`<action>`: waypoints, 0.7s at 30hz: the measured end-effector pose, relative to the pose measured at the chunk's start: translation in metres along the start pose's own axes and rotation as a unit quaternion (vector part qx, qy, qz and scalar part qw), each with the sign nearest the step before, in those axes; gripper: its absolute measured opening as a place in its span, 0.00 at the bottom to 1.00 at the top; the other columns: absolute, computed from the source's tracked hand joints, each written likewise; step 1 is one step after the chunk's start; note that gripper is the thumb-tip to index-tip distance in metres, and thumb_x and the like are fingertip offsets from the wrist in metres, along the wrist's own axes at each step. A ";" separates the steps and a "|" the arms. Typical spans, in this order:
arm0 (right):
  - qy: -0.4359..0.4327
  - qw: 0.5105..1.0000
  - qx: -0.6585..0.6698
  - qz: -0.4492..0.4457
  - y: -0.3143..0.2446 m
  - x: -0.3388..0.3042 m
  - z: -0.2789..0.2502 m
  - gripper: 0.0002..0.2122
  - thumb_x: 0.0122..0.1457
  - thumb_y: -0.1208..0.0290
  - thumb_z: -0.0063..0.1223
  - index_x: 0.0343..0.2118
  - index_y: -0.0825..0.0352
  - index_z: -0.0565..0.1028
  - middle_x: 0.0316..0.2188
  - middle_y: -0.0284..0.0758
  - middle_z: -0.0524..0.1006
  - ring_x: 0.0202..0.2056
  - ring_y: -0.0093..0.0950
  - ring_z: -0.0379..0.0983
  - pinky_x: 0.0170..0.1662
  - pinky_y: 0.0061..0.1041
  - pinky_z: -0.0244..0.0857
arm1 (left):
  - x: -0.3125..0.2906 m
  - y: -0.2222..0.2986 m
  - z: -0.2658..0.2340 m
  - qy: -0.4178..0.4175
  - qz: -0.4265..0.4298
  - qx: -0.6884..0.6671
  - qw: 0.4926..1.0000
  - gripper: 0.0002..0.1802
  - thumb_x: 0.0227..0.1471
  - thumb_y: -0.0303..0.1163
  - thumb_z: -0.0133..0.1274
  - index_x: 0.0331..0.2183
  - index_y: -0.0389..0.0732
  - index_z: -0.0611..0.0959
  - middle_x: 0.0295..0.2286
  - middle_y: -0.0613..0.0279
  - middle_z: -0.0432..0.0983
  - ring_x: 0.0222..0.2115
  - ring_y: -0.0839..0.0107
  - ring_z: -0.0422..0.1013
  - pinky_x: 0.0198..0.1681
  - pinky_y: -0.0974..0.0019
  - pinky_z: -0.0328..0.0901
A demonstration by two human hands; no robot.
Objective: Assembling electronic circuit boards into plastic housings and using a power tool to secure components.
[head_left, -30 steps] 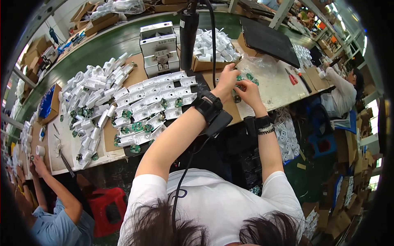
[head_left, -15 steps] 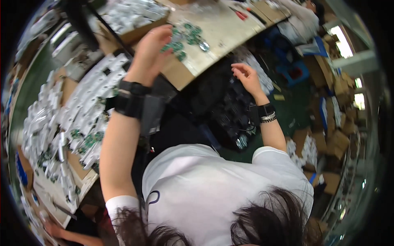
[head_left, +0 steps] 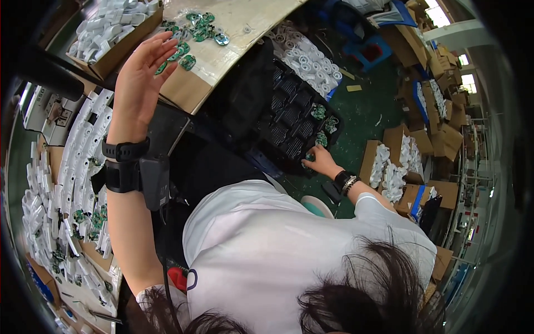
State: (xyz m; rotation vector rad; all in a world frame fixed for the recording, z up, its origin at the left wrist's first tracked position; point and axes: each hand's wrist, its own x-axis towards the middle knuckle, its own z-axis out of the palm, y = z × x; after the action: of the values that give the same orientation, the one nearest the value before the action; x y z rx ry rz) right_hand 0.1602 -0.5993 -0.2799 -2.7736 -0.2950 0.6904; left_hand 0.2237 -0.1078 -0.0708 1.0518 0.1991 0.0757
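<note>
My right hand [head_left: 324, 162] is low at the near corner of a black compartmented tray [head_left: 289, 106]. Its fingers close on a small green circuit board [head_left: 308, 160]. Several more green circuit boards [head_left: 319, 112] lie in the tray just beyond that hand. My left hand [head_left: 146, 75] hovers by the edge of the worktable [head_left: 245, 22], fingers stretched out and a little bent, with nothing visible in it. Beside its fingertips, a loose pile of green circuit boards [head_left: 199, 26] lies on the table.
A cardboard box of white plastic parts [head_left: 114, 28] stands at the far left. More white housings [head_left: 78, 183] and boards cover a bench on the left. Round white parts [head_left: 308, 61] lie beyond the tray. A blue stool [head_left: 370, 53] and cardboard boxes [head_left: 389, 167] stand on the right.
My view has swung rightward, bringing the tray into clearer sight. My right hand has come down from above onto a circuit board at the tray's near corner. My left hand stays near the table edge.
</note>
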 end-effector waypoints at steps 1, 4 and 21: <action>-0.005 1.000 -0.021 0.007 0.001 -0.004 0.002 0.27 0.42 0.59 0.65 0.43 0.71 0.72 0.43 0.49 0.69 0.42 0.46 0.70 0.47 0.36 0.66 | -0.001 0.000 0.000 0.002 0.004 0.007 1.000 0.19 0.56 0.37 0.48 0.47 0.38 0.76 0.43 0.59 0.75 0.46 0.73 0.68 0.49 0.67 0.61; 0.037 0.997 -0.052 -0.052 0.015 -0.015 0.031 0.33 0.41 0.56 0.67 0.47 0.72 0.68 0.43 0.50 0.67 0.42 0.47 0.69 0.45 0.37 0.67 | -0.004 -0.002 0.002 -0.004 0.006 0.020 1.000 0.19 0.56 0.37 0.47 0.47 0.38 0.76 0.43 0.60 0.75 0.46 0.74 0.68 0.49 0.67 0.61; -0.016 0.999 -0.023 -0.028 0.007 -0.003 0.036 0.30 0.42 0.55 0.67 0.45 0.67 0.69 0.45 0.48 0.66 0.41 0.49 0.70 0.47 0.39 0.66 | -0.005 -0.004 -0.006 0.000 0.004 0.019 1.000 0.15 0.56 0.35 0.47 0.44 0.41 0.78 0.40 0.65 0.76 0.42 0.78 0.69 0.45 0.69 0.61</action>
State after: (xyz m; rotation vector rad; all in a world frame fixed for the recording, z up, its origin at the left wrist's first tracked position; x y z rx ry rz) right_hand 0.1408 -0.5993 -0.3115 -2.7874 -0.3971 0.7228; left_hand 0.2178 -0.1057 -0.0767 1.0898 0.1963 0.0802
